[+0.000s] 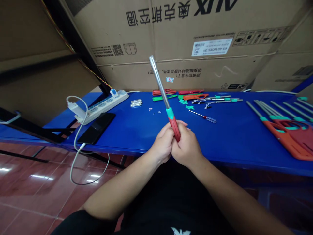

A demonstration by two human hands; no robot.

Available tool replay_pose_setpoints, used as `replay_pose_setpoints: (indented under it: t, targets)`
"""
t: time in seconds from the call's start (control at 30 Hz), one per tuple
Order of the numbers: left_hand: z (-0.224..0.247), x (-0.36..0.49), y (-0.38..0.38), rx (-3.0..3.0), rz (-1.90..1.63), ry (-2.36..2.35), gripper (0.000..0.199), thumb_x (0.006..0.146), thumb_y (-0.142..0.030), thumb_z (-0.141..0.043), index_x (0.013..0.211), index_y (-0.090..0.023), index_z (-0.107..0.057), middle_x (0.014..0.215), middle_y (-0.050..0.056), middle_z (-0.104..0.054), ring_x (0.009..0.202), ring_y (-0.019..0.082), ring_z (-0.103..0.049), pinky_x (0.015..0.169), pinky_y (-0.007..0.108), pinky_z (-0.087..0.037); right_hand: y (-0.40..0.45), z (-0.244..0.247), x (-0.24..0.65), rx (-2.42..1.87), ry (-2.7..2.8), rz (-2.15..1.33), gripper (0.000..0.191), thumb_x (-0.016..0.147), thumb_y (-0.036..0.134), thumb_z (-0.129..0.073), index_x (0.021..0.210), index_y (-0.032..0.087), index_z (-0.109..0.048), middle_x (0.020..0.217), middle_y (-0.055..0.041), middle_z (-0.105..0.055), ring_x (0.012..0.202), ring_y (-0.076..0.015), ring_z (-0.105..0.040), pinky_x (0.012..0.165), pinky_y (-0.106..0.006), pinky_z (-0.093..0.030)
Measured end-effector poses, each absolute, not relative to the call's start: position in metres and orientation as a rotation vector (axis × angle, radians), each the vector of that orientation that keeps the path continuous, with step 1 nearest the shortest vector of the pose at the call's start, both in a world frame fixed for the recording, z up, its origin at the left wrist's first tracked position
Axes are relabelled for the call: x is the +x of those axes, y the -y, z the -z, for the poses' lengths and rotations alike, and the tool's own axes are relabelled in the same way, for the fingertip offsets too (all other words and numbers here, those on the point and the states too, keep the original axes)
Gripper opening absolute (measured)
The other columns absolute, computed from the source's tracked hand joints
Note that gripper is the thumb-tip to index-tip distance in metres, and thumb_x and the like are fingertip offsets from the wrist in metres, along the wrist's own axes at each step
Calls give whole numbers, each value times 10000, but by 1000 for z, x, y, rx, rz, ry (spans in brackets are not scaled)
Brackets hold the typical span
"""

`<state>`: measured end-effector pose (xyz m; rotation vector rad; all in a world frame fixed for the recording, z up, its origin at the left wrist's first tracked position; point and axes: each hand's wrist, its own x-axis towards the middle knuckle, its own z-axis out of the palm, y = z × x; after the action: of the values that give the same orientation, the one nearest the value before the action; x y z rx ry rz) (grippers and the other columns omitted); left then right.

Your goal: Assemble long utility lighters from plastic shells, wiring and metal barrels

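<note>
Head view: 1 metal tube with red handle and teal collar, held above a blue table. Left hand and right hand both had fingers closed around the handle; long axis tilted upward, away, leaning left.

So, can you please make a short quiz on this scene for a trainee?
1. What colour is the collar on the metal rod gripped by the left hand and right hand?
2. True or false: the screwdriver lies on the power strip.
3. Which has a white cable plugged in: A, the phone, or B, the screwdriver?

Key: 1. Teal. 2. False. 3. A.
</note>
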<state>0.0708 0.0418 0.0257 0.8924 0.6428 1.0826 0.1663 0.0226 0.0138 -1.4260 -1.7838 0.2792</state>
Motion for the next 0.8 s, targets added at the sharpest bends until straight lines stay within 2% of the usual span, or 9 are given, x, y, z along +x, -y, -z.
replay_pose_setpoints:
  t: [0.13,0.27,0.3,0.37,0.43,0.5,0.63,0.73,0.8]
  targets:
    - [-25,71,-42,897,-1040,-636,273,825,-277,-565,1035,-160,-694,983,65,-746,965,229,-702,861,309,-564,-24,-18,167,-1419,1777,-312,273,824,235,-462,1074,188,-563,902,-108,-731,839,-273,-688,675,-349,-475]
    - [-22,60,-43,1054,-1162,-659,321,889,-439,-643,1074,-178,-669,1033,56,-724,985,181,-681,901,263,-537,-21,-27,176,-1589,1802,-265,163,903,284,-456,1015,199,-540,825,-86,-718,722,-251,-678,576,-314,-388]
    - [-22,55,-44,1113,-1244,-720,344,888,-492,-647,1036,-182,-665,970,43,-721,917,160,-684,853,245,-543,-20,-29,179,-1687,1828,-205,140,913,297,-463,991,201,-529,805,-83,-711,687,-245,-669,554,-310,-347]
    - [-23,44,-47,1224,-1200,-844,478,911,-631,-544,887,-164,-643,825,39,-692,696,138,-658,666,244,-547,-18,-32,185,-1861,1919,-63,112,920,293,-474,968,200,-513,809,-92,-703,671,-237,-660,537,-312,-278]
    - [-25,36,-49,1461,-1061,-989,484,909,-622,-556,778,-160,-611,675,6,-639,535,109,-596,546,219,-499,-17,-32,187,-1918,2017,8,88,917,260,-479,967,195,-511,841,-105,-703,696,-233,-664,533,-315,-247]
    - [-27,31,-50,1681,-926,-1090,501,952,-583,-499,699,-162,-593,596,-6,-609,474,100,-567,495,206,-459,-16,-31,187,-1912,2079,-3,73,913,241,-492,962,192,-514,848,-108,-701,712,-231,-665,527,-316,-237]
    - [-29,29,-52,1852,-925,-1157,497,990,-497,-429,651,-167,-582,584,-8,-613,499,101,-552,501,205,-410,-11,-30,186,-1827,2092,-88,112,930,273,-508,1005,192,-523,888,-95,-705,739,-225,-666,542,-302,-313]
    - [-31,25,-57,1919,-982,-1216,512,984,-480,-421,590,-173,-529,528,-23,-546,491,97,-490,505,216,-359,-6,-30,192,-1574,2057,-379,224,948,325,-532,1138,206,-536,1010,-72,-716,835,-217,-676,644,-297,-435]
    - [-31,22,-59,1955,-999,-1258,516,983,-468,-414,570,-175,-513,512,-23,-530,489,98,-476,515,227,-344,-4,-29,200,-1481,1998,-490,251,950,357,-558,1164,226,-575,1025,-54,-723,865,-218,-678,704,-313,-474]
